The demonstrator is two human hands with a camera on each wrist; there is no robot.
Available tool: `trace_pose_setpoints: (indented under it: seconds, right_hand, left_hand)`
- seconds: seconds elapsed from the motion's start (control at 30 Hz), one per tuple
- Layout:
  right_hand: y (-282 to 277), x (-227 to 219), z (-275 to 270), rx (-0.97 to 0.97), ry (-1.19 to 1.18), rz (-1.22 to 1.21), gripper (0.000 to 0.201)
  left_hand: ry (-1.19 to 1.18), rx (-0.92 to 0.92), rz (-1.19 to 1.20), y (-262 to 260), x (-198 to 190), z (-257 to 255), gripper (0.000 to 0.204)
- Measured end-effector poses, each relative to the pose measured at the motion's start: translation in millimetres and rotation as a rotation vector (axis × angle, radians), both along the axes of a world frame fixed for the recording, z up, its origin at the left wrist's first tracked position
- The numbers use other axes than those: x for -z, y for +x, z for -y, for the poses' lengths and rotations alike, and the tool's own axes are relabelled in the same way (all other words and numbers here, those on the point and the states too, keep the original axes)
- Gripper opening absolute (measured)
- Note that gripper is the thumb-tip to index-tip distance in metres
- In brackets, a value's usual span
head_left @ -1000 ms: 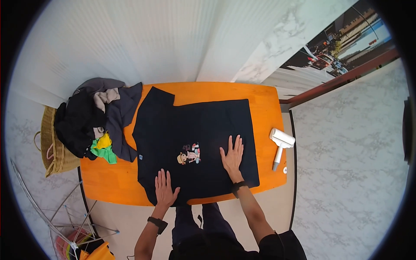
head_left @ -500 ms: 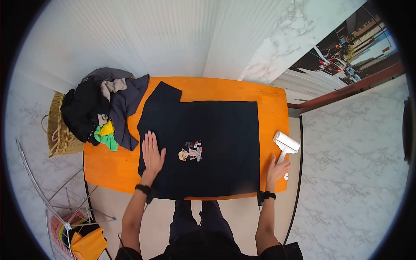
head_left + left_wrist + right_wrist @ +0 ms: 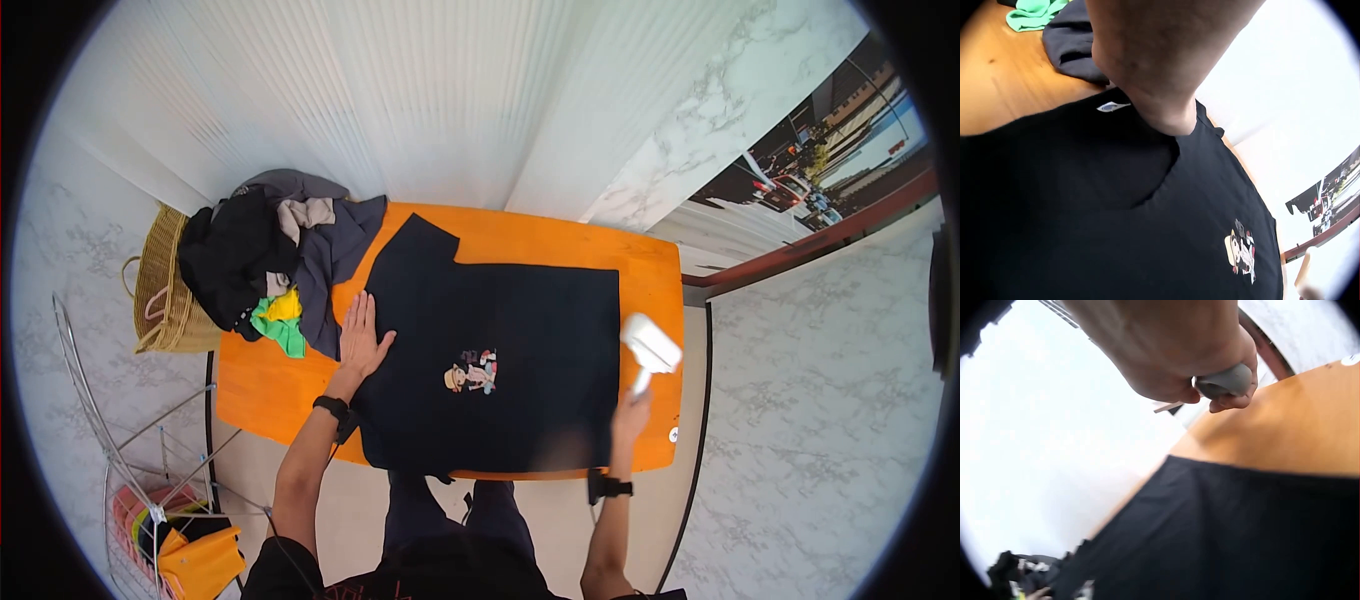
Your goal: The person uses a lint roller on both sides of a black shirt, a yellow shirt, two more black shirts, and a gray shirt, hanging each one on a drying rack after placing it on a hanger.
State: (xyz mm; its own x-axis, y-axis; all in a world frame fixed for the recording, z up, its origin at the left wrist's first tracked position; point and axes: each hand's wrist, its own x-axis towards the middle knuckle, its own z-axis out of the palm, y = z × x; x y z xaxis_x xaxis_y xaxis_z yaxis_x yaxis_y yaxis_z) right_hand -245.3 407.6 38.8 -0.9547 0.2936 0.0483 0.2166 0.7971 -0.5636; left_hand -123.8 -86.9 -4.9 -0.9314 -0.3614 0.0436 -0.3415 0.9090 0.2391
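A black T-shirt (image 3: 550,340) with a small cartoon girl print (image 3: 472,374) lies spread flat across the orange table. My left hand (image 3: 362,345) rests on its collar end, fingers straight and pointing away from me. In the left wrist view, a small white label (image 3: 1112,107) shows at the neckline beside that hand. My right hand (image 3: 630,415), blurred, grips a white lint roller (image 3: 652,345) near the shirt's hem, at the table's right side. The roller's grey handle end (image 3: 1230,381) sticks out of the curled fingers in the right wrist view.
Dark clothes (image 3: 235,255) with green and yellow pieces are heaped at the table's left, partly over a wicker basket (image 3: 165,320). Lower left stands a metal rack (image 3: 150,510) with an orange cloth (image 3: 203,562). A wall rises behind the orange table (image 3: 560,240).
My right hand has left the shirt, taken hold of the lint roller by its handle and lifted it. My left hand has moved from the near sleeve up to the collar.
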Motion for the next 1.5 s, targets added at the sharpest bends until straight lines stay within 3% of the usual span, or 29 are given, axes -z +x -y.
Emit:
trace_pose_setpoints:
  seconds: [0.03, 0.07, 0.1, 0.23, 0.3, 0.37, 0.47, 0.77, 0.83, 0.9, 1.0, 1.17, 1.3, 1.5]
  right_hand:
    - [12, 9, 30, -0.088, 0.005, -0.059, 0.037]
    - [24, -33, 85, -0.131, -0.206, 0.065, 0.036]
    - [35, -45, 129, -0.195, -0.254, 0.134, 0.036]
    - [57, -16, 284, -0.483, -0.291, 0.156, 0.036]
    - [60, 0, 352, -0.51, -0.241, 0.1, 0.037]
    - [56, -4, 405, -0.435, -0.203, 0.206, 0.04]
    - [41, 3, 448, -0.39, -0.142, 0.234, 0.037]
    - [-54, 47, 472, -0.419, -0.048, 0.016, 0.027]
    - [-76, 36, 472, -0.413, -0.047, 0.075, 0.03]
    - [-76, 18, 460, -0.419, -0.077, 0.061, 0.029]
    - [-35, -17, 419, -0.452, -0.164, 0.029, 0.03]
    - [38, -4, 366, -0.488, -0.168, 0.111, 0.028]
    - [10, 22, 380, -0.497, -0.119, 0.045, 0.025]
    - [-65, 24, 393, -0.445, -0.041, 0.056, 0.029]
  left_hand:
    - [0.022, 0.048, -0.019, -1, -2, 6, 0.084]
    - [0.04, 0.077, -0.028, -3, -2, 13, 0.09]
    - [0.055, 0.082, -0.04, -4, -2, 19, 0.09]
    - [0.147, 0.233, -0.038, -8, 8, 41, 0.099]
    - [0.203, 0.226, -0.052, -2, 18, 45, 0.101]
    - [0.238, 0.22, -0.045, -1, 15, 46, 0.102]
    - [0.274, 0.211, -0.056, -2, 15, 49, 0.104]
    - [0.319, 0.216, -0.022, -5, 10, 55, 0.105]
    - [0.254, 0.222, 0.029, -4, 7, 54, 0.1]
    - [0.244, 0.226, 0.029, -5, 7, 54, 0.098]
    - [0.228, 0.22, 0.016, -5, 11, 53, 0.096]
    - [0.192, 0.218, 0.006, -4, 13, 48, 0.095]
    - [0.153, 0.218, 0.039, -5, 14, 48, 0.093]
    - [0.109, 0.198, 0.052, -6, 16, 44, 0.089]
